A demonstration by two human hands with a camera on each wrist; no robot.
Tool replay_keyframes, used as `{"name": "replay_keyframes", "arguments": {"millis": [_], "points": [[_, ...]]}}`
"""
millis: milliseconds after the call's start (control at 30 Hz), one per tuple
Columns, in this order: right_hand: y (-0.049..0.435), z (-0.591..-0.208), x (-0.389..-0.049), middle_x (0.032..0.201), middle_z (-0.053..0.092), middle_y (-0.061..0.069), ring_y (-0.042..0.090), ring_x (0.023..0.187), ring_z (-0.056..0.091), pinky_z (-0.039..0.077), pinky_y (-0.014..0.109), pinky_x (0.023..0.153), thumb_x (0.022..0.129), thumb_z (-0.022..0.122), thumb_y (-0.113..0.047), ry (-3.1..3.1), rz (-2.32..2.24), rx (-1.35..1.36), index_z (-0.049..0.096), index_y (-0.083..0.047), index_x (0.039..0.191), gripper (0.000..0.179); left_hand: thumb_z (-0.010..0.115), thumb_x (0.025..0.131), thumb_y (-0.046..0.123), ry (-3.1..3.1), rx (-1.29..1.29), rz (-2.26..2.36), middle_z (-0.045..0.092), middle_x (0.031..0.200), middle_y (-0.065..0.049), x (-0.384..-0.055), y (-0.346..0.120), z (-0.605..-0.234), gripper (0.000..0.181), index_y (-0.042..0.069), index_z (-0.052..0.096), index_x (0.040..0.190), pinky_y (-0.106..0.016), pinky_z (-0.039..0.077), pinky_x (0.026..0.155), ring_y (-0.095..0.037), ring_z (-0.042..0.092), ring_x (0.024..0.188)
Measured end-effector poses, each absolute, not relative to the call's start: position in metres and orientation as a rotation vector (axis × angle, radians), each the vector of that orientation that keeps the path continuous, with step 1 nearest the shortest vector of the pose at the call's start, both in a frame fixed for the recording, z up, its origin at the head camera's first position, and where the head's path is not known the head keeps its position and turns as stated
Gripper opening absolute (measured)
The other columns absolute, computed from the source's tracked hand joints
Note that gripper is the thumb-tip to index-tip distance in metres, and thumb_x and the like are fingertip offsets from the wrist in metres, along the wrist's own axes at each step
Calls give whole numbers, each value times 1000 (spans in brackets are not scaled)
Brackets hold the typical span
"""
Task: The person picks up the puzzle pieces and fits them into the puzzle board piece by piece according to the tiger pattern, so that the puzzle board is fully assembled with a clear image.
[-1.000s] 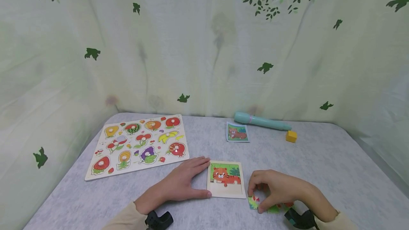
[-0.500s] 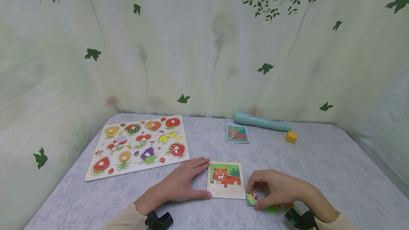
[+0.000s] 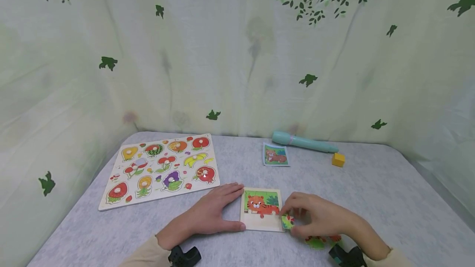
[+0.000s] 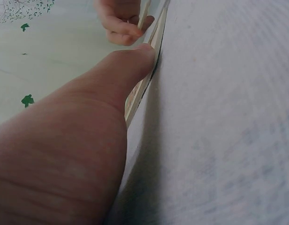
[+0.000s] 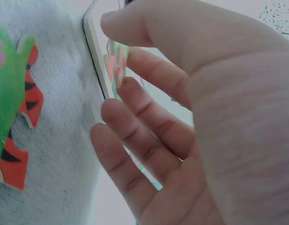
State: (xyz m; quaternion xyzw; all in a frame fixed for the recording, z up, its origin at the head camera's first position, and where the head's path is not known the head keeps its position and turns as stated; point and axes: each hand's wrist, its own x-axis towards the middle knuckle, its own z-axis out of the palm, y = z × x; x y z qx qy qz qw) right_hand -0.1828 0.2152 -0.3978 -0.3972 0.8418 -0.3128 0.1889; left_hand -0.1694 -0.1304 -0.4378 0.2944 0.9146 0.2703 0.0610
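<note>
A small wooden puzzle tray [image 3: 256, 224] holds joined pieces that show an orange tiger [image 3: 262, 205] in its upper part; bare wood shows below. My left hand [image 3: 213, 211] lies with fingers straight along the tray's left edge, thumb at the lower left corner. With thumb and fingers my right hand [image 3: 319, 216] pinches a green and red puzzle piece [image 3: 287, 221] over the tray's right edge. In the right wrist view that piece [image 5: 119, 63] stands tilted between thumb and fingertips. Under the right hand lies a loose green and orange-striped piece [image 5: 13, 93] on the table.
A large fruit puzzle board [image 3: 178, 190] lies at the left. Toward the back are a small picture card [image 3: 276, 155], a teal tube-shaped object [image 3: 304, 141] and a yellow cube [image 3: 338, 159]. A leaf-printed curtain [image 3: 237, 61] hangs behind the table.
My right hand has brought the pinched puzzle piece left, from the table beside the tray up to the tray's right edge. The left hand stays in place.
</note>
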Motion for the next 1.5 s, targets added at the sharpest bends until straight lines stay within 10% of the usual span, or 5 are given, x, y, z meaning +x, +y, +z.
{"name": "replay_keyframes", "arguments": {"millis": [1500], "points": [[180,-410,-168,108,64,-14,6,89,58,53,22,74,91,81,-26,2747,-984,-1160,69,-23,125,37,68,85,73,2755,888,828,38,165,6,-169,-131,-439,93,20,44,158,-55,32,122,-21,32,154]]}}
